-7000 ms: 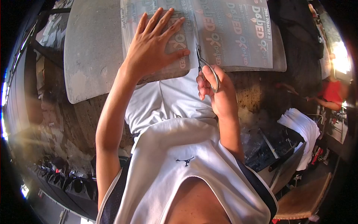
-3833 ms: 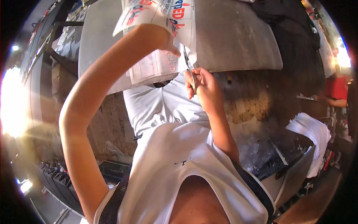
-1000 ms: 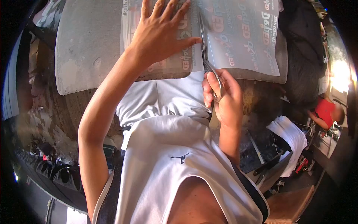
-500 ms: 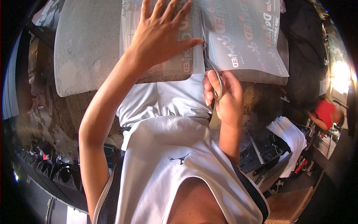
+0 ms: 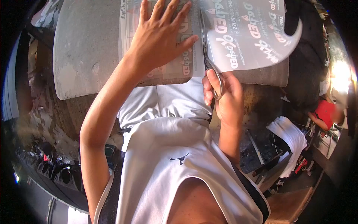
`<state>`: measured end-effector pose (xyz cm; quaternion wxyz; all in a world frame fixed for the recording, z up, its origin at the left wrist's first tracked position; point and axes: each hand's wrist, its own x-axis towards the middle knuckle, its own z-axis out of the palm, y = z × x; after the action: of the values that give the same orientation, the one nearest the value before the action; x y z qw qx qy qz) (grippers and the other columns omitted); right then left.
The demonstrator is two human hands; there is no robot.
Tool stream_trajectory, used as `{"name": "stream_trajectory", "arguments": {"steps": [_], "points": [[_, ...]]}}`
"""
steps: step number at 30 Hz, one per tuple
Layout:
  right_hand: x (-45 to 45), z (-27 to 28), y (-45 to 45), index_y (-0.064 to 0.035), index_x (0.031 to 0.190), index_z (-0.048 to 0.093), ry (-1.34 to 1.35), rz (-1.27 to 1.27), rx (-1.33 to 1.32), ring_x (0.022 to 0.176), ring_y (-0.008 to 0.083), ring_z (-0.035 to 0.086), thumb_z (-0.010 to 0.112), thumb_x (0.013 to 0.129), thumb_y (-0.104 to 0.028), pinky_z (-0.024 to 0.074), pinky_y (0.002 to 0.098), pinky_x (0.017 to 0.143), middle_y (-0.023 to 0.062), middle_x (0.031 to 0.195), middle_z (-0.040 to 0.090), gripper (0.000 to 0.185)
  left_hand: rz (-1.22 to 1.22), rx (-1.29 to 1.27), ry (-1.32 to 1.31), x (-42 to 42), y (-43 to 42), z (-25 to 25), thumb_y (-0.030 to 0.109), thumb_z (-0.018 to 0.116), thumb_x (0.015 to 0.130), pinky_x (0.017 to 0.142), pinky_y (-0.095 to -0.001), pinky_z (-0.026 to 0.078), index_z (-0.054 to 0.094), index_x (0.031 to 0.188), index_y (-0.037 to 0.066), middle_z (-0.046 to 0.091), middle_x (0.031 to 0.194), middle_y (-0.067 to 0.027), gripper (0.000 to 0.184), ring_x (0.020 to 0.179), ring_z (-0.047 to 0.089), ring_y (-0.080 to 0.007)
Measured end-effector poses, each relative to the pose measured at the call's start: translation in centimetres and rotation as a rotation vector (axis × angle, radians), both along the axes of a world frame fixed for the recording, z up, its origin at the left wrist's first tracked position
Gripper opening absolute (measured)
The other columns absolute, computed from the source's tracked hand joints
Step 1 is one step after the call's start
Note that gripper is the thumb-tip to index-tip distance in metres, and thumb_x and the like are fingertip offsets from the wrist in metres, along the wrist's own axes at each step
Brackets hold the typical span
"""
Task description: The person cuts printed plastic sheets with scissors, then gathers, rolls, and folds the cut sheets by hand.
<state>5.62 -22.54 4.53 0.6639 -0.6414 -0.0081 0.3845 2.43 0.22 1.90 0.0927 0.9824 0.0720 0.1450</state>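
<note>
My left hand point(image 5: 158, 35) lies flat with fingers spread on a translucent printed plastic sheet point(image 5: 188, 63), holding nothing. A pair of scissors point(image 5: 217, 80) is gripped in my right hand point(image 5: 229, 95), thumb and fingers around the handles. Its long blades point away from me along the slit between the left part of the sheet and the right flap point(image 5: 238, 41). That flap carries mirrored red and white lettering, and its lower right corner curls upward. Beneath the plastic is a grey board point(image 5: 85, 48) reaching over my lap.
Dark fabric point(image 5: 304, 56) lies right of the board. White cloth point(image 5: 289, 138) drapes over something at lower right. A person in a red top point(image 5: 324, 114) is at the far right. Cluttered dark items point(image 5: 61, 173) line the lower left.
The right flap's corner has lifted and curled up, where before it lay flatter. My left thumb has drawn slightly away from the blades. My right hand has barely moved.
</note>
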Motion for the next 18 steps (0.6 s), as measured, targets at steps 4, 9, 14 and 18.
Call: {"name": "stream_trajectory", "arguments": {"steps": [4, 9, 14, 18], "points": [[0.3, -0.1, 0.0, 0.0002, 0.103, 0.059, 0.015, 0.032, 0.027, 0.054, 0.0086, 0.054, 0.070, 0.102, -0.021, 0.0437, 0.0239, 0.049, 0.0039, 0.074, 0.061, 0.024, 0.020, 0.042, 0.024, -0.1, -0.1, 0.0, 0.054, 0.052, 0.101, 0.125, -0.0618, 0.015, 0.035, 0.157, -0.004, 0.029, 0.165, -0.0246, 0.082, 0.155, 0.022, -0.0420], [0.4, -0.3, 0.1, -0.0004, 0.103, 0.058, 0.014, 0.039, 0.033, 0.054, 0.0082, 0.054, 0.069, 0.103, -0.022, 0.0436, 0.0235, 0.049, 0.0036, 0.073, 0.061, 0.024, 0.046, 0.067, 0.048, -0.3, -0.4, -0.7, 0.053, 0.066, 0.094, 0.123, -0.0574, 0.026, 0.060, 0.143, 0.014, 0.050, 0.155, -0.0135, 0.063, 0.145, 0.043, -0.0350], [0.5, -0.4, 0.2, -0.0009, 0.102, 0.059, -0.006, 0.042, 0.043, 0.055, 0.0084, 0.054, 0.069, 0.103, -0.023, 0.0443, 0.0243, 0.049, 0.0038, 0.074, 0.061, 0.024, -0.166, -0.504, -0.148, -0.6, 0.9, -2.8, 0.038, 0.072, 0.092, 0.120, -0.0520, 0.034, 0.067, 0.135, 0.013, 0.060, 0.146, -0.0127, 0.050, 0.136, 0.053, -0.0325], [0.7, -0.3, 0.1, -0.0015, 0.102, 0.059, -0.026, 0.061, 0.065, 0.055, 0.0090, 0.054, 0.069, 0.102, -0.023, 0.0451, 0.0255, 0.051, 0.0037, 0.074, 0.060, 0.024, -0.193, -0.339, -0.401, -0.8, 1.2, -3.4, 0.025, 0.077, 0.084, 0.099, -0.0478, 0.048, 0.071, 0.123, 0.008, 0.070, 0.123, -0.0148, 0.043, 0.113, 0.064, -0.0367]]}}
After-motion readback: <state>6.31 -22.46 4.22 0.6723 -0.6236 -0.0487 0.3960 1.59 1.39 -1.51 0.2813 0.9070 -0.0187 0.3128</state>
